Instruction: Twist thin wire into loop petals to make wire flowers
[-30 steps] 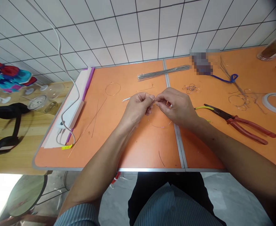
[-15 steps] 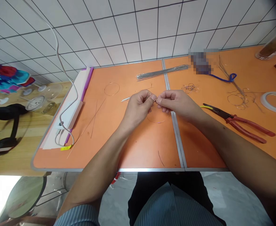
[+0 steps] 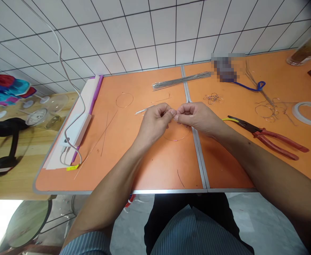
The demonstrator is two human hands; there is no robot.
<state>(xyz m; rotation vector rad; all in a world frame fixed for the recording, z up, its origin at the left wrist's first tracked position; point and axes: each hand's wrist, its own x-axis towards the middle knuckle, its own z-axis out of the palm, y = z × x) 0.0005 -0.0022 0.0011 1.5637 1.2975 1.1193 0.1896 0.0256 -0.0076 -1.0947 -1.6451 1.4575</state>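
Note:
Over the orange table (image 3: 150,166), my left hand (image 3: 157,118) and my right hand (image 3: 194,116) meet at the fingertips. Both are closed in a pinch on a thin wire loop (image 3: 176,140), whose lower arc shows below them. The exact place where the fingertips hold the wire is hidden. A bundle of short silvery wires (image 3: 144,110) lies just left of my left hand. To the right of my right hand, pliers with red handles (image 3: 258,134) rest on the table beside a short yellow piece (image 3: 229,119).
Behind my hands lies a long wire bundle (image 3: 182,81). Tangled wire (image 3: 212,98), a blue tie (image 3: 251,88) and a white ring (image 3: 309,114) are at right. Further left are a wire ring (image 3: 124,100), a power strip (image 3: 79,129) and its cable.
The view has shifted slightly. My right hand has moved a little closer to my left, and the fingertips now touch or nearly touch. Both still pinch the wire loop.

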